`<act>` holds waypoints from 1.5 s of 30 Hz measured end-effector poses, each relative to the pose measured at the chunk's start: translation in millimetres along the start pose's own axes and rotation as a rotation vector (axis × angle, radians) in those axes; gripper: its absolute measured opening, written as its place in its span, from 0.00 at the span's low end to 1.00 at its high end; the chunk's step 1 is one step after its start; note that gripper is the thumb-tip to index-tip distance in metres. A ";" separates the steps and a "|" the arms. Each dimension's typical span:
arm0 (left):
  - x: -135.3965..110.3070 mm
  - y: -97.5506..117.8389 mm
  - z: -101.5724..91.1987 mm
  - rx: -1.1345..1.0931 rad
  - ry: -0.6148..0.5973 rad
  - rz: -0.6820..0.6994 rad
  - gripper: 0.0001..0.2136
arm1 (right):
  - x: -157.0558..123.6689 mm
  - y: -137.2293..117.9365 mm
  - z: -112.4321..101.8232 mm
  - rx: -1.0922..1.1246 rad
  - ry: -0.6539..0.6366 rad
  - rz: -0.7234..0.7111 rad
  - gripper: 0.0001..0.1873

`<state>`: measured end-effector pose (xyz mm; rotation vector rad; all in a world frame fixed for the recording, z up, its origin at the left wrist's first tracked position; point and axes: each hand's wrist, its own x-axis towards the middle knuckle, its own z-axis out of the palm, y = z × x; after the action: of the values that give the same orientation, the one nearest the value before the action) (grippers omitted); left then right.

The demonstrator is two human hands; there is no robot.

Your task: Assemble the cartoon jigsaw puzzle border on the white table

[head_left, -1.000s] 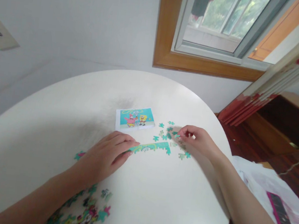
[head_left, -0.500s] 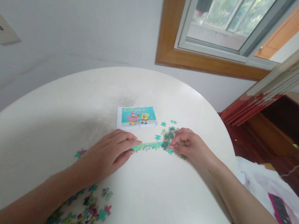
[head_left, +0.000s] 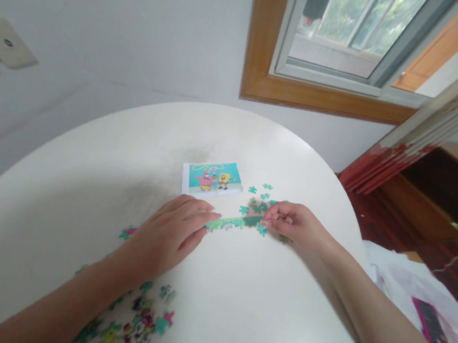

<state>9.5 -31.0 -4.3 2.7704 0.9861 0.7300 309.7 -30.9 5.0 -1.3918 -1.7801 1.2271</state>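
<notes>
A narrow strip of joined jigsaw pieces (head_left: 229, 225), turquoise with a yellow-green pattern, lies across the white table. My left hand (head_left: 176, 226) rests at its left end, the index finger along the upper edge and the thumb at the lower edge, holding it. At the right end my right hand (head_left: 293, 222) pinches a turquoise puzzle piece (head_left: 263, 222) between thumb and index finger; the fingers partly cover it. Loose turquoise pieces (head_left: 258, 208) lie beside and partly under the right hand. Whether the pinched piece is locked into the strip, I cannot tell.
Behind the strip lies a picture card (head_left: 214, 178) with cartoon figures. A pile of mixed puzzle pieces (head_left: 141, 323) is near my left forearm, with another piece (head_left: 127, 232) beside the wrist. The round table (head_left: 239, 303) stands against a wall below a window (head_left: 336, 41).
The view has shifted slightly. My right hand keeps its pinch at the strip's right end, where the piece now appears more in line with the strip. My left hand stays at the left end.
</notes>
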 end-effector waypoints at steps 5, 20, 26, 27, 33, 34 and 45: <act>14.8 29.9 -2.7 -0.102 0.019 -0.031 0.11 | -3.8 -8.9 -2.2 -0.007 -0.064 -0.133 0.10; 41.2 74.9 12.2 -0.155 0.038 -0.039 0.07 | -9.0 -8.2 5.3 0.380 -0.298 -0.178 0.14; 36.7 73.1 15.2 -0.028 0.086 -0.002 0.06 | -4.6 -2.7 3.4 0.318 -0.269 -0.167 0.14; 36.1 71.8 16.1 -0.016 0.091 -0.014 0.06 | -4.2 -1.7 1.0 0.296 -0.254 -0.153 0.14; 36.9 65.2 24.0 0.068 -0.004 -0.086 0.04 | -2.6 1.4 -21.5 0.173 -0.015 -0.118 0.09; 38.3 65.0 25.5 0.082 -0.028 -0.092 0.04 | -2.0 2.1 -24.4 0.157 0.025 -0.119 0.08; 58.1 72.7 36.7 0.199 -0.137 -0.208 0.06 | 2.1 7.8 -23.0 -0.042 0.057 -0.091 0.05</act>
<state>107.2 -49.9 5.6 2.7742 1.3580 0.4285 332.0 -21.4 7.5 -1.3395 -1.8192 1.0982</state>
